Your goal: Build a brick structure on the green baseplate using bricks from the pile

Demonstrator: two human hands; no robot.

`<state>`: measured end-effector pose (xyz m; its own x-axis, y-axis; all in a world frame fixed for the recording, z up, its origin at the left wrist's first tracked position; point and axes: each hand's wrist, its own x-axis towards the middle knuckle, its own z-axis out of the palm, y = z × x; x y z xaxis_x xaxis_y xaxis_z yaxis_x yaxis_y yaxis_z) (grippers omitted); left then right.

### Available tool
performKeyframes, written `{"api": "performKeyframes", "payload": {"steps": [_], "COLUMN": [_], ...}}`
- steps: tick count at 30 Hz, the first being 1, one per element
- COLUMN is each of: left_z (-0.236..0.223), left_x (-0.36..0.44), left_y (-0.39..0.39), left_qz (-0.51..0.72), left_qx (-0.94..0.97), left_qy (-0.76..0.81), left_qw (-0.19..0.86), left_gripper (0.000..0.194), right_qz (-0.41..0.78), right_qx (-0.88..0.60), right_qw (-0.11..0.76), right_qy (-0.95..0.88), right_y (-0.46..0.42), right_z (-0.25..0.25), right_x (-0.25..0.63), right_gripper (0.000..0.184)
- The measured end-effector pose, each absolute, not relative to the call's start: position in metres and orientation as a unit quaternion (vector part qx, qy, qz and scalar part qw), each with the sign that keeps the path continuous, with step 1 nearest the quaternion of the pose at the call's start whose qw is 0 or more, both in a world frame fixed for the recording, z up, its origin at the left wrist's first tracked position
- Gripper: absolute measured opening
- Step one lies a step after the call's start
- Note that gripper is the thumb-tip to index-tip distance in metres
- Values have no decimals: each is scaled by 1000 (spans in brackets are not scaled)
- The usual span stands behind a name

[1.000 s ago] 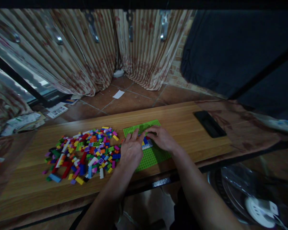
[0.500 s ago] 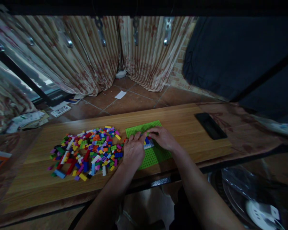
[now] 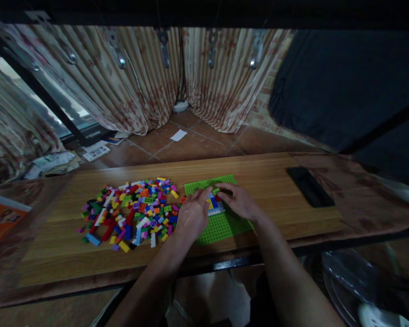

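Observation:
A light green studded baseplate (image 3: 221, 227) lies on the wooden board, and on it sits a low build of toy bricks (image 3: 214, 204) in blue, yellow, white and red. My left hand (image 3: 193, 212) lies over the plate's left side, fingers together and bent onto the build's left edge; what is under its fingertips is hidden. From the right, my right hand (image 3: 238, 200) reaches to the build's far edge. Between its thumb and forefinger shows a small light green brick (image 3: 215, 190), close to the left fingertips. The other right fingers are curled.
Many loose toy bricks (image 3: 143, 206) are spread on the wooden board (image 3: 269, 181) left of the plate. A black tray (image 3: 310, 187) lies at the right. An orange and white package (image 3: 3, 218) is at the far left. A dark metal bar (image 3: 225, 263) runs along the front edge.
The whole view has shifted slightly, with the scene sitting further right. Both hands stay at the build; the right hand's fingers have opened up a little around the green brick, showing more of the build.

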<state>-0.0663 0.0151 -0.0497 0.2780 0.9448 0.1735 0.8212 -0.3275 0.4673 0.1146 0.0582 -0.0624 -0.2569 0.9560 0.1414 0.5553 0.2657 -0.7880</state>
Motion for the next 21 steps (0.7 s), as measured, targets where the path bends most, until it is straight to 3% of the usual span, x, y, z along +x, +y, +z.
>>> {"api": "performKeyframes", "payload": {"steps": [6, 21], "left_z": [-44, -46], "left_x": [-68, -68], "left_y": [17, 17], "left_qz": [245, 219], "left_qx": [753, 774], "left_qy": [575, 568], "left_qw": [206, 174], "left_gripper": [40, 41], "right_qz": [328, 337], "right_qx": [-517, -555], "right_qw": [320, 327], "right_qy": [-723, -686], "right_y": [58, 59], "right_z": [-60, -56], "right_x": [114, 106], "right_gripper": [20, 15]}}
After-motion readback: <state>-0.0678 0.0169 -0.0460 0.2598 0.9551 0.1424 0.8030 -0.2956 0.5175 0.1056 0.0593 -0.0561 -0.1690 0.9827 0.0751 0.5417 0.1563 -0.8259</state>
